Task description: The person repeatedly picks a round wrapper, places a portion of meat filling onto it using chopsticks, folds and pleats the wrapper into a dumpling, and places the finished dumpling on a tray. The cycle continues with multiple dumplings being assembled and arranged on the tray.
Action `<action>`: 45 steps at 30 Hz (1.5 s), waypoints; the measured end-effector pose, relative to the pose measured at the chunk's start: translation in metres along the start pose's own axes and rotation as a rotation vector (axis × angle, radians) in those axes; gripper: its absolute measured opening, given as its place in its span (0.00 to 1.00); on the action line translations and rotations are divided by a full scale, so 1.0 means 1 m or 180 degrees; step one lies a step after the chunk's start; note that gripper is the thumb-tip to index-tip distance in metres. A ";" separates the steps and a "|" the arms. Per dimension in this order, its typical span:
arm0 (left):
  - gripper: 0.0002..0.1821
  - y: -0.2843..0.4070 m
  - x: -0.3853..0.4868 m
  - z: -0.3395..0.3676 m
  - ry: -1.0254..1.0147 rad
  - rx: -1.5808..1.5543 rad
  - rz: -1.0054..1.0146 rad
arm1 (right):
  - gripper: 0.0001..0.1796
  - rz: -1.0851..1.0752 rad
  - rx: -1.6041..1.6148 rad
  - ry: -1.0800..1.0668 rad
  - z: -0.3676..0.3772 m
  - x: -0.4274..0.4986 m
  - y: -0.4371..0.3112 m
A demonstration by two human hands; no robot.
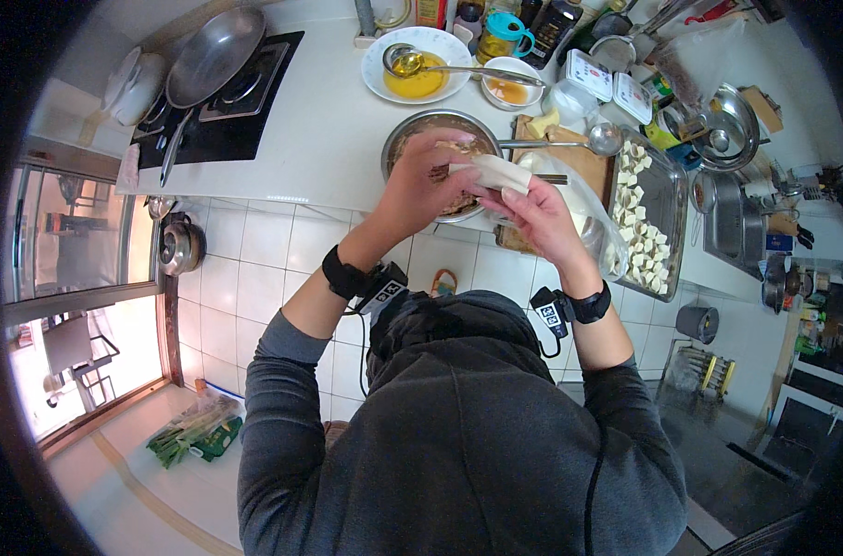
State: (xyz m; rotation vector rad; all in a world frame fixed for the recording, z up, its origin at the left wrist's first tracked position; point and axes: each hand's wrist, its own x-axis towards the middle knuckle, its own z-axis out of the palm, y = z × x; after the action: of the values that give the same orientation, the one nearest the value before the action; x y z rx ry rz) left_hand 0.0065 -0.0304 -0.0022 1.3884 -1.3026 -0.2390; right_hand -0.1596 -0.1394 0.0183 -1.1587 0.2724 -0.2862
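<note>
A pale, thin dough wrapper is held up in front of me, bent along its length. My left hand has its fingers at the wrapper's left end, over a steel bowl. The thumb and fingers of my right hand pinch the right end. Brown minced filling shows in the bowl, partly covered by my left hand. Chopsticks stick out to the right behind the wrapper. Beside my right hand lies a clear plastic bag with more pale wrappers inside.
A glass tray at right holds many small folded dumplings. A ladle lies across the wooden board. Behind the bowl are a plate of yellow liquid and a small bowl. A frying pan rests on the hob at left.
</note>
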 end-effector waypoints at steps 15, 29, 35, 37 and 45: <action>0.16 0.009 0.000 0.018 0.0373 -0.2397 -0.2491 | 0.22 -0.0034 0.0093 0.0234 0.000 0.005 0.007; 0.10 0.022 0.036 -0.002 -0.1050 -0.0061 -0.0985 | 0.15 0.0700 -0.0638 -0.0693 -0.026 0.035 -0.020; 0.14 0.016 0.021 -0.008 -0.0138 0.0623 0.0243 | 0.13 0.1047 0.0039 -0.0096 -0.017 0.036 -0.012; 0.18 0.017 0.009 -0.011 -0.0236 0.0834 0.0831 | 0.10 0.0998 0.0242 0.0259 -0.016 0.036 -0.007; 0.17 0.008 -0.013 0.000 -0.0444 0.1328 0.1391 | 0.04 0.0989 0.0269 0.0590 -0.010 0.032 0.001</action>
State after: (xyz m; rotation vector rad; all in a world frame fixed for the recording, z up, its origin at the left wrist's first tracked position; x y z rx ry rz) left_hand -0.0023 -0.0179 -0.0029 1.3996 -1.8068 0.2512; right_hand -0.1331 -0.1595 0.0119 -0.9908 0.5916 -0.1295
